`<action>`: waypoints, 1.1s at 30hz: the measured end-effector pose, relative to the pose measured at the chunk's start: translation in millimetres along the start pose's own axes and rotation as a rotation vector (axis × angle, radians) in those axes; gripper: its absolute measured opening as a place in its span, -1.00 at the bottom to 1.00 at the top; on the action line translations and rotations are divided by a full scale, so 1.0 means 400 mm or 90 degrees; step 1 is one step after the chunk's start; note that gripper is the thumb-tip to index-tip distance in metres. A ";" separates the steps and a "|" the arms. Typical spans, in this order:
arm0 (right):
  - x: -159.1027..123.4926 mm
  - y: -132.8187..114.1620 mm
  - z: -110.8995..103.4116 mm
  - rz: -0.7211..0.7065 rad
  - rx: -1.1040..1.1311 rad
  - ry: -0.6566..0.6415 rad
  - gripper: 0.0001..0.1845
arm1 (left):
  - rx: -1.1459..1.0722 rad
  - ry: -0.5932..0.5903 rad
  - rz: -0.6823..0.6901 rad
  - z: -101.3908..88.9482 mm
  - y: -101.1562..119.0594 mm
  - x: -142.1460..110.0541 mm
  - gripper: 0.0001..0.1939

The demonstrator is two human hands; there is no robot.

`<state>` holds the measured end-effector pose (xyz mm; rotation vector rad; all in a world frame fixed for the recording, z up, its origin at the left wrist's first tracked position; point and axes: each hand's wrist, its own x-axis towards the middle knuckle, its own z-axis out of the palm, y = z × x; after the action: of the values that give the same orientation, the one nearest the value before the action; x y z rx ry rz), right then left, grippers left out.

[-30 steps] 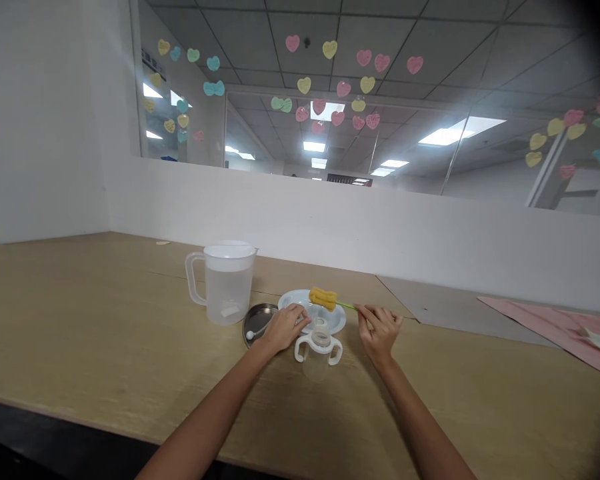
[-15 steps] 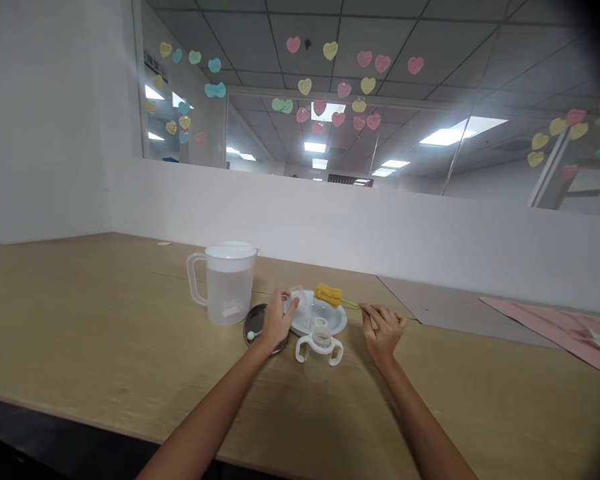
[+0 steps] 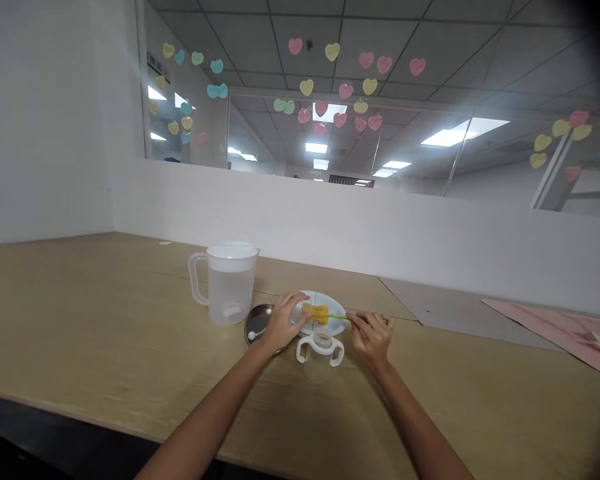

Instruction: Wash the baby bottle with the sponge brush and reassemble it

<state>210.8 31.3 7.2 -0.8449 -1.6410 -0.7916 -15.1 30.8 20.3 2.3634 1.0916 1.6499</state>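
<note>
Rough foam sponge (image 3: pixel 315 311), translucent plastic jug (image 3: pixel 227 290), glossy metal dish (image 3: pixel 258 315)

Sponge bottle brush (image 3: pixel 315 312), yellow head, thin green handle, held roughly level at lower centre of frame, pinched near the handle end by right hand (image 3: pixel 373 339). Left hand (image 3: pixel 283 325) grips small clear plastic piece (image 3: pixel 300 311), exact shape blurred, just beside the sponge, both over white plate (image 3: pixel 330 325). Clear sippy cup (image 3: pixel 321 353) with white two-handled collar stands upright just in front of plate.
</note>
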 end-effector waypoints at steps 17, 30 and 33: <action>0.005 -0.009 0.009 0.076 0.059 0.001 -0.80 | -0.070 0.084 -0.117 0.013 -0.004 0.001 -0.61; -0.004 0.012 0.016 0.122 -0.037 0.025 -0.81 | -0.055 0.107 -0.059 -0.005 -0.006 -0.013 -0.76; -0.009 0.020 0.020 0.122 -0.048 0.020 -0.82 | 0.063 0.140 -0.078 -0.025 -0.038 -0.010 -0.79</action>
<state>214.2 41.8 2.7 -1.0207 -1.4848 -0.7326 -32.1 36.5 14.7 2.1574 1.3561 1.8870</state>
